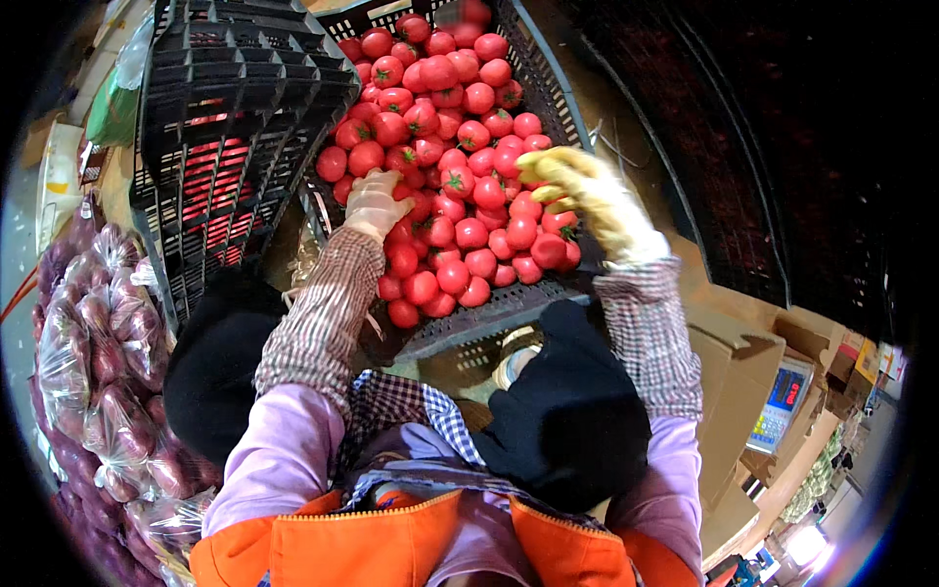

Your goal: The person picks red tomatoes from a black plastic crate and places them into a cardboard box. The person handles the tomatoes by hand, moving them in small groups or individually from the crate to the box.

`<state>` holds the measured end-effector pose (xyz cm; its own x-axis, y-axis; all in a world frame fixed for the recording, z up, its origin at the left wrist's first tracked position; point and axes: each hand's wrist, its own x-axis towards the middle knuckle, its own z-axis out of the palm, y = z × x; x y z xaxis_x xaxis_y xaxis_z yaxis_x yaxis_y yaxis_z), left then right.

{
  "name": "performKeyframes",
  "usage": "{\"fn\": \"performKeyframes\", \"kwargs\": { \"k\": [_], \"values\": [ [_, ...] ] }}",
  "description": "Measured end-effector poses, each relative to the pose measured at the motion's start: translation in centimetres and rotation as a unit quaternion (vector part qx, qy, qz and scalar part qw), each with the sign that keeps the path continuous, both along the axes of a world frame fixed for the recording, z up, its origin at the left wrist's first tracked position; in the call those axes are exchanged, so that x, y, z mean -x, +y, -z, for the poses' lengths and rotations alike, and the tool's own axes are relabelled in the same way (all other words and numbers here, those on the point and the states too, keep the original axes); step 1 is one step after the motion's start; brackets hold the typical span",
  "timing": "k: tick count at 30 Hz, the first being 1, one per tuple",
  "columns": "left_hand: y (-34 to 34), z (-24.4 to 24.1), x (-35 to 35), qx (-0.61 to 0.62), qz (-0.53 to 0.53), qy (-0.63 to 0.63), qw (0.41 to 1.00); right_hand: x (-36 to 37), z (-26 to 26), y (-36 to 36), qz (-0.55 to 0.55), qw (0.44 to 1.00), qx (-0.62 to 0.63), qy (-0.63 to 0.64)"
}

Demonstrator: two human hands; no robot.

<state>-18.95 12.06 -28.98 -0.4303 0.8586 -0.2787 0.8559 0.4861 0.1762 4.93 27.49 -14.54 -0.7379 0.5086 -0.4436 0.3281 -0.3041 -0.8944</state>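
Red tomatoes [469,198], several with green calyxes, fill a dark slatted plastic crate [499,312] between my knees. My left hand [378,202], in a pale thin glove, rests on tomatoes at the crate's left side. Its fingertips reach down among them, so whether it grips one is hidden. Over the right edge of the pile is my right hand [587,194], in a yellowish glove. Its fingers are bent and apart, slightly blurred, with nothing visible in them. Checked sleeve covers run up both forearms.
Another black crate [242,95] stands tilted at the left, red showing through its slots. Bagged purple-red produce [110,367] is piled beside my left knee. To the right are cardboard boxes [726,389], a digital scale [781,403] and a large dark crate [733,132].
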Motion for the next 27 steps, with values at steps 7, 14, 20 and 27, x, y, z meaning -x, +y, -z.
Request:
{"fn": "performKeyframes", "kwargs": {
  "k": [7,14,20,27],
  "values": [
    [1.8,-9.6,-6.2,-0.135,-0.215,-0.556,0.791,2.6,8.5,-3.0,0.046,0.907,0.37,0.193],
    [15.8,-0.1,5.6,-0.238,0.068,-0.025,0.969,0.2,11.7,-3.4,0.216,0.888,0.357,0.194],
    [15.6,-1.4,3.3,-0.209,-0.162,-0.714,0.648,0.1,11.9,-3.1,0.205,0.898,0.34,0.189],
    [11.8,-4.3,-1.5,-0.101,-0.18,-0.87,0.447,1.1,10.1,-2.4,0.202,0.934,0.169,0.243]
  ]
}}
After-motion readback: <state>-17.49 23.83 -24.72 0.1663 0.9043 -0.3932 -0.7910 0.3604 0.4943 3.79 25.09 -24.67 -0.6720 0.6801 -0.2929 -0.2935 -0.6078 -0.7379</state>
